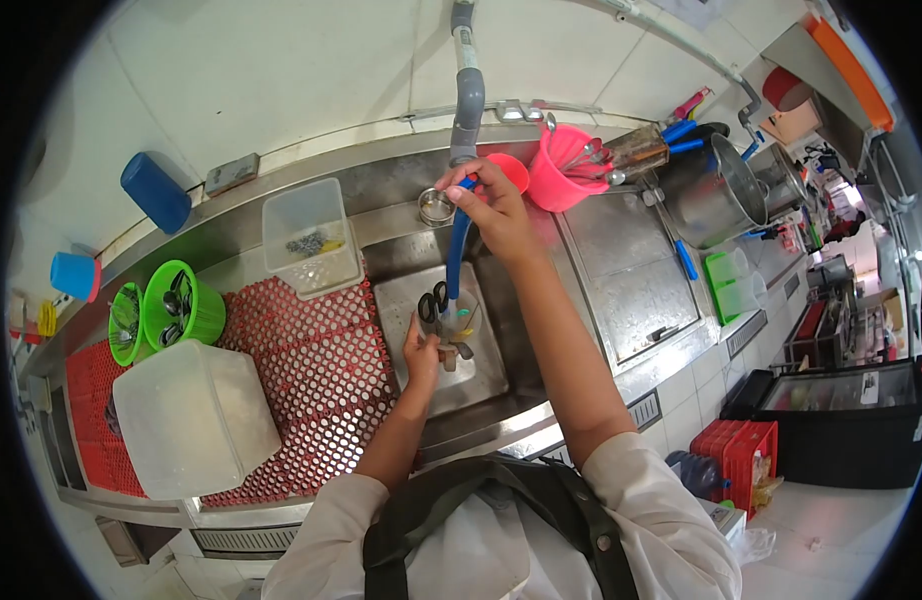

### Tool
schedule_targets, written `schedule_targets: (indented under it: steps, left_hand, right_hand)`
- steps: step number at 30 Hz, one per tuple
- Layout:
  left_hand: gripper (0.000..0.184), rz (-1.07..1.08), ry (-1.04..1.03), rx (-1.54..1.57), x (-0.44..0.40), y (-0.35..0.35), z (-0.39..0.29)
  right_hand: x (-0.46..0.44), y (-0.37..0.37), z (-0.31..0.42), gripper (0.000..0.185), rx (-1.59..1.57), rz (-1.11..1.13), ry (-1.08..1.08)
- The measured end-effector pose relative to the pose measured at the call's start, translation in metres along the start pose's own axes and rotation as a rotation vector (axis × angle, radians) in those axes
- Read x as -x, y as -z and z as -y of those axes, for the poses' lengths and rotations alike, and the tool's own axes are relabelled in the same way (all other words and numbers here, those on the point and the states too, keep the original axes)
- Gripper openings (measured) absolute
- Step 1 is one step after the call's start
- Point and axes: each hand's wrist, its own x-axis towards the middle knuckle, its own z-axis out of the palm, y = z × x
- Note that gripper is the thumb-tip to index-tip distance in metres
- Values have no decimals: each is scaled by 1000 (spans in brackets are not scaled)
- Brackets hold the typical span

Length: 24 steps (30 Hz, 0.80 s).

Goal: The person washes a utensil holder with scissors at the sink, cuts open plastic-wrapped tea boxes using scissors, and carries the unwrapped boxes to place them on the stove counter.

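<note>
My right hand [489, 205] is closed at the blue tap handle, at the lower end of the grey pipe [468, 105]. A blue hose [458, 255] hangs from there into the metal sink [396, 300]. Below the hose, my left hand [422, 358] is wrapped round black-handled scissors [433, 302] and other utensils, whose exact kinds I cannot make out. Behind them a clear container with small coloured items shows in part. Near my right hand are a small metal bowl [437, 207] and a red cup [511, 172].
Left of the sink, a red perforated mat [316, 370] bears a large white container [196, 420]. Green baskets [184, 305] of utensils and a clear tub [311, 240] stand nearby. At right are a pink bucket [561, 180] and a large metal pot [716, 190].
</note>
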Motion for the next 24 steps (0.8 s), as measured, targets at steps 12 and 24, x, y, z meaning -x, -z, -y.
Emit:
schedule_targets:
  steps: [12,24]
  left_hand:
    - [66,49,46,-37,1,-1,-4]
    - [68,72,24,8,-12,6,14]
  right_hand:
    - [3,3,-5,13,52,12,-21]
    - [1,-2,-5,13,17,-29,21]
